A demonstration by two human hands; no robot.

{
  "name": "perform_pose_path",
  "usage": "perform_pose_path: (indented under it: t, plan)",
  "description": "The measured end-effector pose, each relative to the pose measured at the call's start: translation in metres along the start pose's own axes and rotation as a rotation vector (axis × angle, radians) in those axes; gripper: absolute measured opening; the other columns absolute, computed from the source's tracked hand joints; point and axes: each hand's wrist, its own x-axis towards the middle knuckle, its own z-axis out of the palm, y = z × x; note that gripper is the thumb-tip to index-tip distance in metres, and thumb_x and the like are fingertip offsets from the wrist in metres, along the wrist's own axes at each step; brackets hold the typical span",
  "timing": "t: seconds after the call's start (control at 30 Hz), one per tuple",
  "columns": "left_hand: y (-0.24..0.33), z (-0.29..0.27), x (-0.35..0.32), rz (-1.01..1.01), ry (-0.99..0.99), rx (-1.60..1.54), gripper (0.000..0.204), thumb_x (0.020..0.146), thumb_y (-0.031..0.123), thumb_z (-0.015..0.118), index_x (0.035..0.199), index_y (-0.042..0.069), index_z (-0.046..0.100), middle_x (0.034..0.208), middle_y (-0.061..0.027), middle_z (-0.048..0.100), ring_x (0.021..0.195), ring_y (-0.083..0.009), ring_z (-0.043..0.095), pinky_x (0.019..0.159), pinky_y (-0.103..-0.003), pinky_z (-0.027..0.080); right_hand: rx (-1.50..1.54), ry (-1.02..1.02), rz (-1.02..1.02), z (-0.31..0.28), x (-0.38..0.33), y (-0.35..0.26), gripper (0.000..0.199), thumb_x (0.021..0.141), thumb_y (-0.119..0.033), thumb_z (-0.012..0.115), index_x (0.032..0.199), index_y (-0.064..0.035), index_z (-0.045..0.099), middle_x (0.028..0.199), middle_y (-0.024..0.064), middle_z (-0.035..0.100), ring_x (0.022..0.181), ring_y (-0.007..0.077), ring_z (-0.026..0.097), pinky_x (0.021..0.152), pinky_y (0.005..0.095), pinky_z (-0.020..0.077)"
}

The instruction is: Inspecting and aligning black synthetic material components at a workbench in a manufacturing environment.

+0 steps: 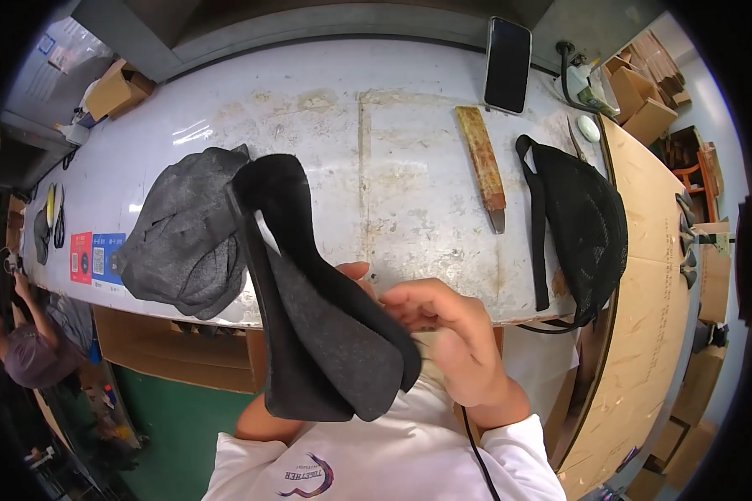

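The person holds a black felt piece [326, 326] up in front of the chest, just near of the surface [393, 167] edge. It is a curved, folded-over cut of soft material, two or three layers fanned apart at the near end, the far end rising in a rounded hump. The right hand [451, 334] pinches the right edge of the layers, fingers closed on the felt. The left hand is hidden behind the piece; only a bit of forearm [259, 422] shows below it, so I cannot tell its grip.

My guess is that it handles light and floppy: it bends under its own weight and keeps no firm shape, and the matte nap should not slip. It looks best taken at the edges where the layers meet, pinching all plies together, or they will splay.

On the surface lie a grey fabric heap [184, 234] to the left, a black mesh piece [585, 221] to the right, a wooden stick [482, 163] and a phone [508, 64] on the far side
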Motion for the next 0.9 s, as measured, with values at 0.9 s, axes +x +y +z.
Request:
perform_pose_path:
  t: [0.9]
  plan:
    - [0.007, 0.009, -0.011, 0.310, 0.374, 0.400, 0.077, 0.091, 0.037, 0.067, 0.147, 0.005, 0.025, 0.124, -0.0088, 0.054, 0.112, -0.0188, 0.056, 0.095, -0.035, 0.048, -0.923, 0.134, -0.967, 0.052, -0.010, 0.024, 0.031, 0.078, -0.025, 0.078, 0.107, -0.0236, 0.070, 0.128, 0.0053, 0.054, 0.128, 0.0289, 0.045, 0.111, 0.0456, 0.0332]
